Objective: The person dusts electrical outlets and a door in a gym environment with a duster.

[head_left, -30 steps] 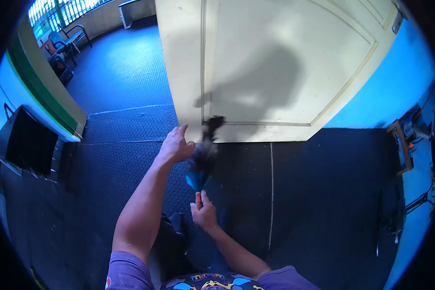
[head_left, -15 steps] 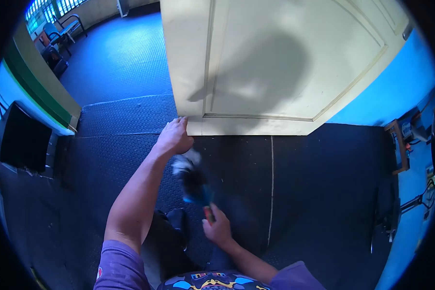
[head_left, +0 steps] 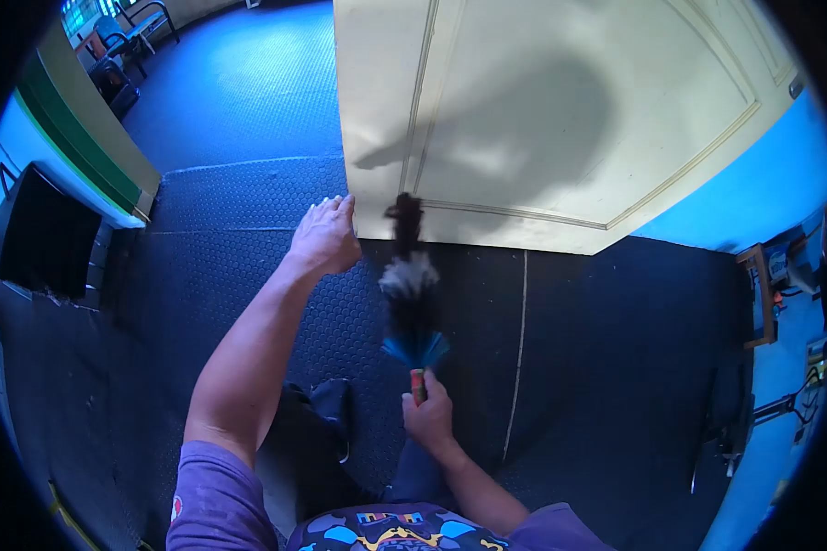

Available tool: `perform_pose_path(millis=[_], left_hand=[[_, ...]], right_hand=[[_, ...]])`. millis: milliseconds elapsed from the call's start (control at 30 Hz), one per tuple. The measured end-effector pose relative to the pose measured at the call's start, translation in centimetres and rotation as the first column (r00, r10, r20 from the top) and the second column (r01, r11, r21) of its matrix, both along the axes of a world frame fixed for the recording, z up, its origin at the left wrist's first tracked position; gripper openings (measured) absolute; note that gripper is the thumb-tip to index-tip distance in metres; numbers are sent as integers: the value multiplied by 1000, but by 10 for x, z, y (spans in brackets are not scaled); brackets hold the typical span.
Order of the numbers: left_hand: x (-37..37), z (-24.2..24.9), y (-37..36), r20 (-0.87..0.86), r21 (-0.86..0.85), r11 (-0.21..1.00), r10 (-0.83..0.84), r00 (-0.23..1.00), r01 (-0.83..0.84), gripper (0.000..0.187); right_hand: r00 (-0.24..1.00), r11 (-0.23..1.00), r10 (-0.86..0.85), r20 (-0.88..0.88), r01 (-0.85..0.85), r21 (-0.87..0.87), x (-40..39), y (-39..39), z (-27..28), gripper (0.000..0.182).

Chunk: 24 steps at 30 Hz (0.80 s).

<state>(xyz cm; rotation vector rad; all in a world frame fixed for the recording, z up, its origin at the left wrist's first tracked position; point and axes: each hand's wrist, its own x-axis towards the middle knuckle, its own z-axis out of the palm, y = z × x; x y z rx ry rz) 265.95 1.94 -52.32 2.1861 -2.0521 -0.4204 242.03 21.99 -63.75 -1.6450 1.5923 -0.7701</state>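
Observation:
My right hand (head_left: 428, 410) is wrapped around the red handle of a feather duster (head_left: 412, 298). The duster points up and away, with blue feathers by the handle and black and white ones farther along. Its dark tip overlaps the lower part of a cream panelled door (head_left: 515, 138). Ahead and to the left, my left hand (head_left: 329, 234) grips the door's left edge near the bottom corner, its fingers at the edge and its thumb side toward me. A shadow falls across the door panel.
Dark textured matting (head_left: 248, 197) covers the floor. At left stands a black chair-like object (head_left: 50, 230) near a green-trimmed doorway post (head_left: 73, 138). Chairs (head_left: 124, 41) are in the lit space beyond. Along the blue wall at right is a wooden frame (head_left: 758, 294).
The feather duster has swung upright and forward, its tip now over the door's lower part. My left hand stays at the door edge. The view has shifted slightly.

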Motion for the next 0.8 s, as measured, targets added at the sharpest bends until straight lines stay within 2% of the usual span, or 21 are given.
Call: perform_pose_path(millis=[100, 167, 200, 233, 267, 300, 367, 400, 467, 600, 700, 733, 767, 800], left_hand=[[-2, -9, 6, 14, -58, 998, -9, 1000, 10, 62], [1, -1, 4, 28, -76, 997, -11, 1000, 13, 61], [0, 6, 4, 5, 22, 1000, -10, 1000, 10, 67], [-1, 13, 4, -19, 118, 993, -4, 1000, 6, 73], [-1, 19, 5, -16, 130, 992, -5, 1000, 7, 72], [1, 21, 6, -22, 133, 991, 12, 1000, -9, 72], [4, 22, 7, -11, 113, 994, 1, 1000, 0, 70], [4, 19, 10, -24, 118, 993, 12, 1000, -9, 70], [3, 19, 4, 30, 143, 990, -15, 999, 10, 69], [2, 14, 1, -53, 37, 999, 18, 998, -16, 68], [2, 18, 4, -36, 40, 999, 24, 999, -22, 67], [3, 20, 4, -32, 43, 999, 20, 999, -18, 67], [3, 22, 4, -29, 50, 999, 15, 999, -14, 67], [2, 20, 5, -30, 63, 998, 11, 999, -9, 67]], right_hand=[[997, 999, -47, -68, 45, -23, -8, -11, 13, 50], [994, 994, 23, -105, -11, 110, -16, -20, 29, 47], [994, 993, 31, -100, -19, 116, -26, -18, 39, 47], [981, 994, 61, -182, -43, 104, -39, -18, 49, 45], [959, 993, 93, -267, -71, 90, -51, -21, 58, 43], [956, 992, 110, -272, -88, 93, -63, -25, 65, 43], [919, 1000, -9, -393, 19, 22, -80, -35, 77, 40], [924, 998, -7, -384, 32, 58, -75, -42, 78, 39], [962, 968, 107, -250, -44, 246, -49, -50, 64, 42], [999, 994, -32, -19, 34, 103, 39, -17, 17, 47], [992, 980, -119, 47, 109, 168, 31, -2, -3, 47], [982, 955, -184, 29, 172, 241, 26, 3, 8, 48], [982, 955, -185, 31, 173, 240, 29, 1, 3, 48], [956, 952, -282, 78, 269, 144, 31, 1, -6, 48]])
